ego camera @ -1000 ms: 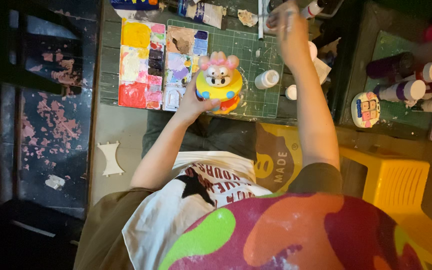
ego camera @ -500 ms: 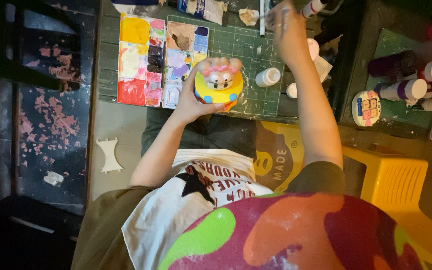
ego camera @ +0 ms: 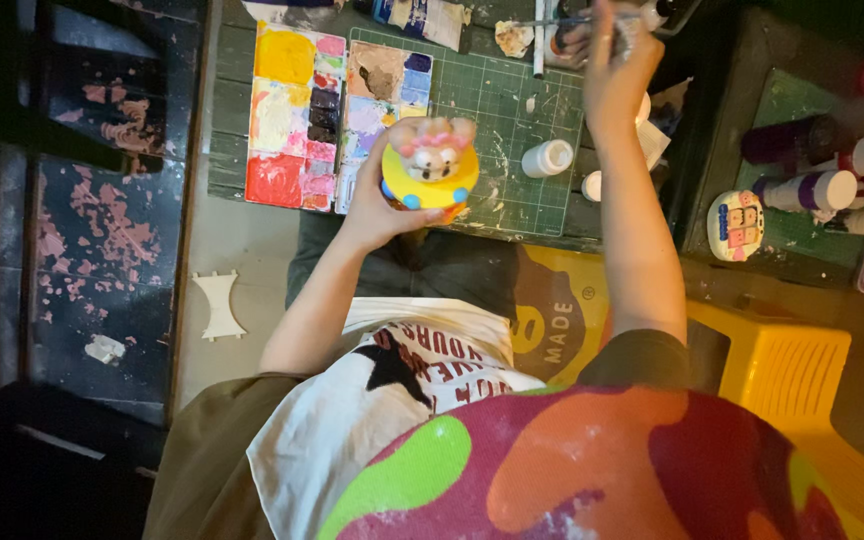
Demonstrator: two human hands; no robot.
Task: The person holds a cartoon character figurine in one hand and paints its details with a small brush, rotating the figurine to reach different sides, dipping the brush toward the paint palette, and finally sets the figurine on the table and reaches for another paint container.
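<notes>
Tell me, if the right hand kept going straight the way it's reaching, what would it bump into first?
Probably the cluttered brushes and paint things at the far edge of the green cutting mat. The right hand reaches that way, already close, though depth is unclear.

A single head-worn camera looks steeply down over the person's chest and lap, facing forward onto a green cutting mat (ego camera: 512, 110). Both forearms stretch away from it toward the top edge. No second view shares the scene.

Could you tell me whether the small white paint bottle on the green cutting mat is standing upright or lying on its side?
Lying on its side: the small white paint bottle shows its full length flat on the green cutting mat.
</notes>
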